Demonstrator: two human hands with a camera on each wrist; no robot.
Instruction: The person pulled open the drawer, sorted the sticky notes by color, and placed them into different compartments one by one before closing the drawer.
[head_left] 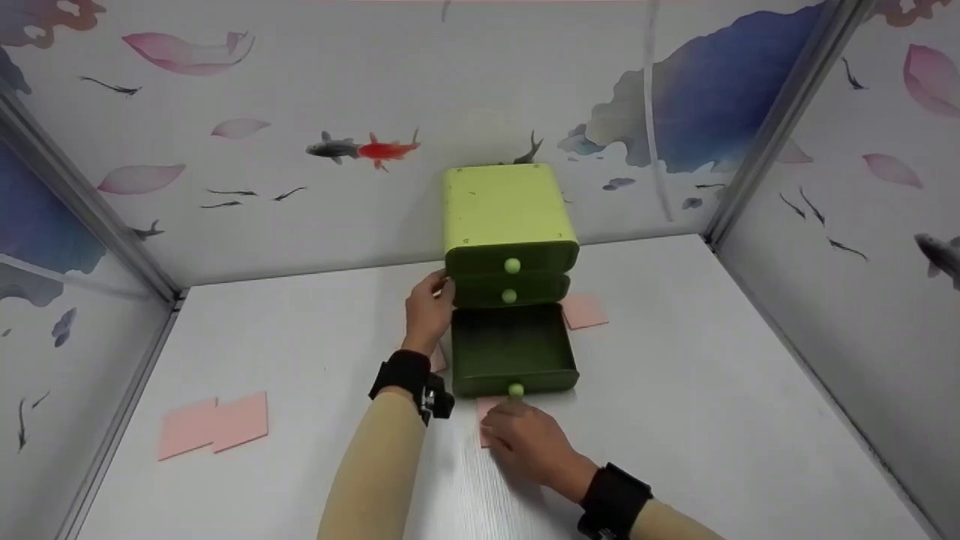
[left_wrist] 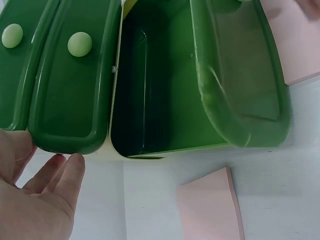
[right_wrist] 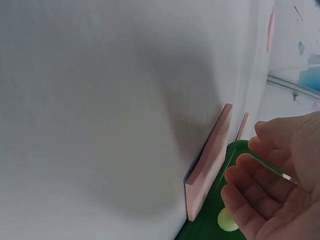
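A small cabinet with a yellow-green shell (head_left: 506,202) and dark green drawers stands against the back wall. Its bottom drawer (head_left: 514,352) is pulled out, and no contents show inside. The middle drawer (left_wrist: 72,85) sits slightly forward of the top one. My left hand (head_left: 431,311) touches the cabinet's left side, its fingertips at the edge of the middle drawer's front. Just before the bottom drawer's round knob (head_left: 516,391) is my right hand (head_left: 536,446), with fingers loosely bent and nothing in them. It partly covers a pink square tile (head_left: 489,409) on the table.
Two overlapping pink tiles (head_left: 240,421) lie at the left of the white table (head_left: 697,390). Another pink tile (head_left: 585,310) is right of the cabinet, and one more (left_wrist: 212,205) lies to its left, partly behind the left wrist. Patterned walls (head_left: 375,75) enclose the table's back and sides.
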